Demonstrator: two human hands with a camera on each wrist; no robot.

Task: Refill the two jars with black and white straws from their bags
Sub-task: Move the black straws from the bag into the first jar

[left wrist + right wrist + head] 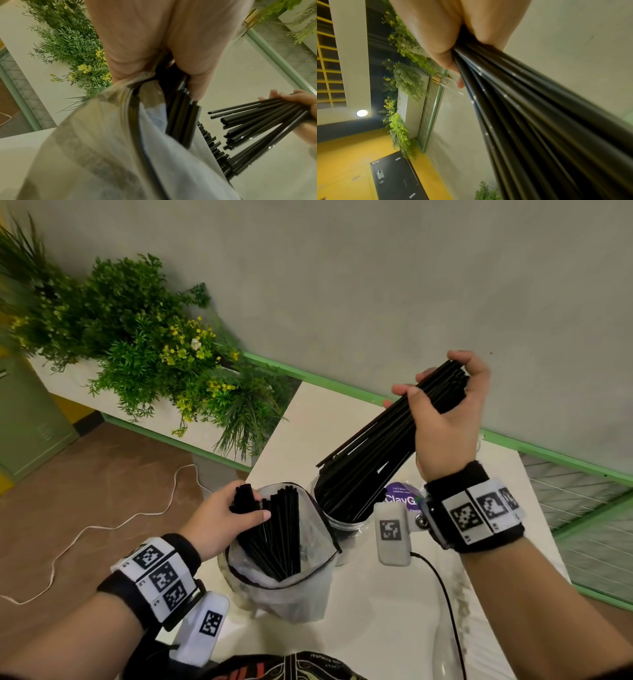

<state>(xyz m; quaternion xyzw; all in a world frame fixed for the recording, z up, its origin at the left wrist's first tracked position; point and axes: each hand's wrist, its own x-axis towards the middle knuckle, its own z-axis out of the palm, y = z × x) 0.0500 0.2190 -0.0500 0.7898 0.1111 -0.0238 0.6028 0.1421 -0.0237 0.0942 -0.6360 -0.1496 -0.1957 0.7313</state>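
Note:
My right hand (438, 392) grips the upper end of a thick bundle of black straws (373, 450). The bundle slants down to the left, with its lower ends inside a clear jar (356, 525) on the white table (376, 611). In the right wrist view the bundle (530, 115) fans out from my right hand (457, 54). My left hand (250, 508) holds a small bunch of black straws at the mouth of a clear plastic bag (301, 594), which stands beside the jar and holds more black straws (277, 535). The left wrist view shows the bag (102, 135) and my left hand (171, 75).
A purple-labelled pack (400, 494) lies behind the jar. A clear container with a gold band (248, 21) stands near the table's far edge. A planter of greenery (144, 337) is at the far left, and a white cord (102, 525) trails on the floor. Wire mesh (582, 525) borders the right.

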